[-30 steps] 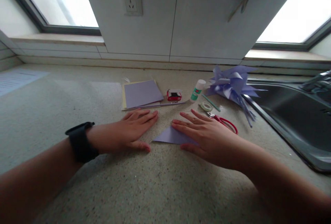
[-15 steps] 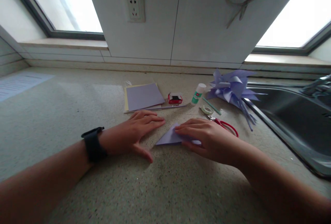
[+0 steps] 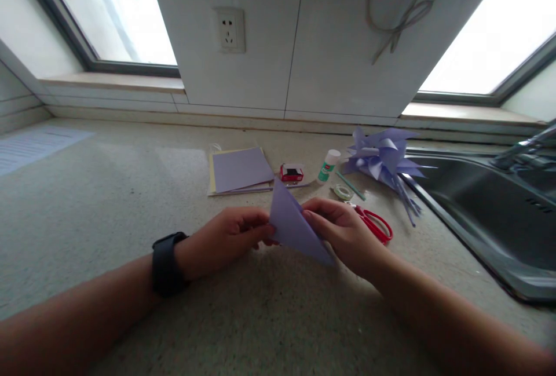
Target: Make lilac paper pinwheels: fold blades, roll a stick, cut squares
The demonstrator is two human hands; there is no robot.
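Lilac paper triangle [image 3: 293,228] is held just above the counter [image 3: 108,190] between 2 hands. Left hand [image 3: 226,238] pinches its left edge; right hand [image 3: 343,231] pinches its right side. Long axis runs upper left to lower right.

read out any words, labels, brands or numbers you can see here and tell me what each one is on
No text can be read.
Glue bottle: green label, print too small.
Small red box: too blurred.
Printed sheet at far left on the countertop: lines of print, too faint.
Folded purple paper in both hands: blank.
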